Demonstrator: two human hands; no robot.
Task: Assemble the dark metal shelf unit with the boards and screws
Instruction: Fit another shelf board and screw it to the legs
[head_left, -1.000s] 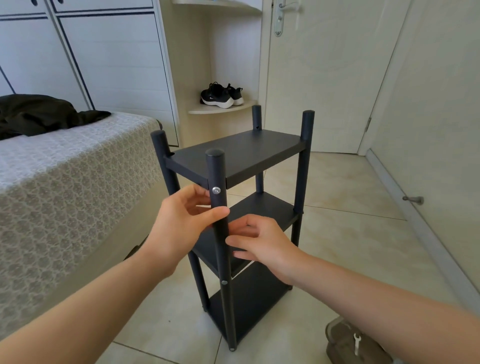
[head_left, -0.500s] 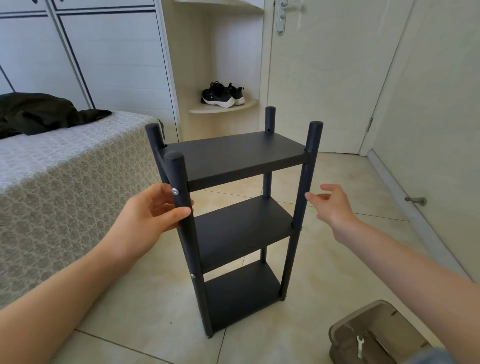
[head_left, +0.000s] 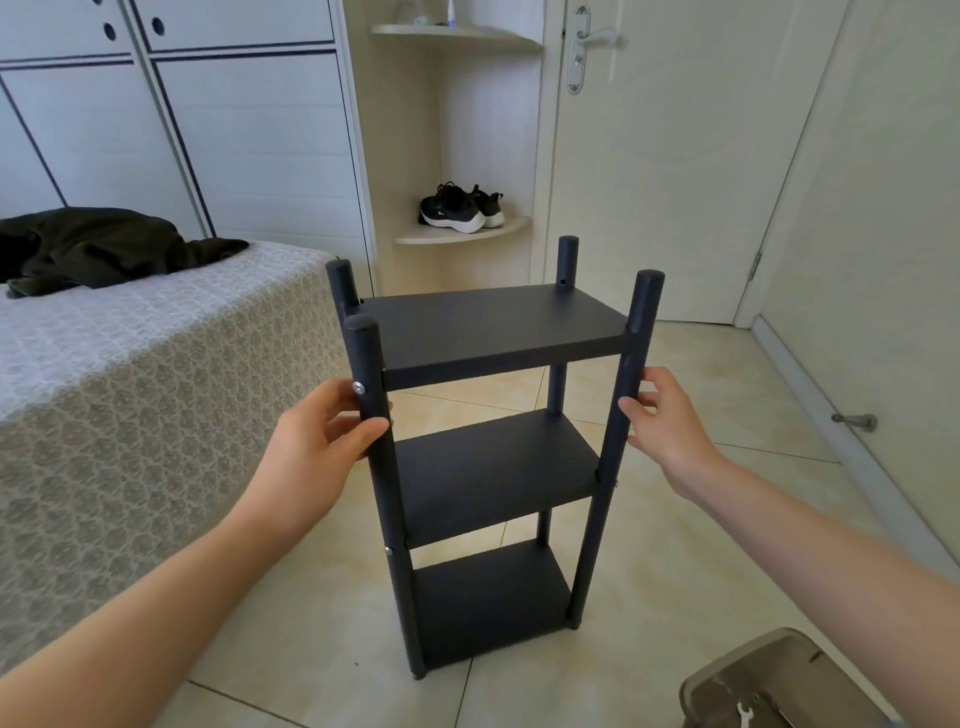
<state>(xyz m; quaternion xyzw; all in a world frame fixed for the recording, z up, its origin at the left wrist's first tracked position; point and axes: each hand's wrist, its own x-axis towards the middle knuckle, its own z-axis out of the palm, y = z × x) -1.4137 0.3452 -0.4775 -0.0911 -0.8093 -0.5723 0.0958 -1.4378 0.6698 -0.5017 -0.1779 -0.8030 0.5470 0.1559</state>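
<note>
Your left hand (head_left: 317, 441) is grasping the front-left post (head_left: 373, 467) of the dark shelf unit (head_left: 488, 332), thumb across the front and fingers curled round behind it, just below a silver screw (head_left: 358, 387) at the level of the top board (head_left: 493, 322). Your right hand (head_left: 670, 421) is released: its fingers are only loosely bent, and the thumb tip and fingertips rest against the front-right post (head_left: 631, 364) at about the same height, without wrapping it. The shelf unit stands upright on the tiled floor (head_left: 701, 493) directly in front of you, between your two arms, with the middle board (head_left: 493, 467) and the bottom board (head_left: 488, 597) fixed between the four posts below the top one. The bed (head_left: 130, 389), under a patterned cover, is just beside the unit on your left, with a dark garment (head_left: 104, 244) lying on it. Behind the unit a pair of black shoes (head_left: 460, 208) sits on a corner shelf (head_left: 498, 231) next to a closed door (head_left: 675, 156). At the lower right edge is a grey-brown box (head_left: 727, 675) with a small white wrench (head_left: 744, 716) inside it.
</note>
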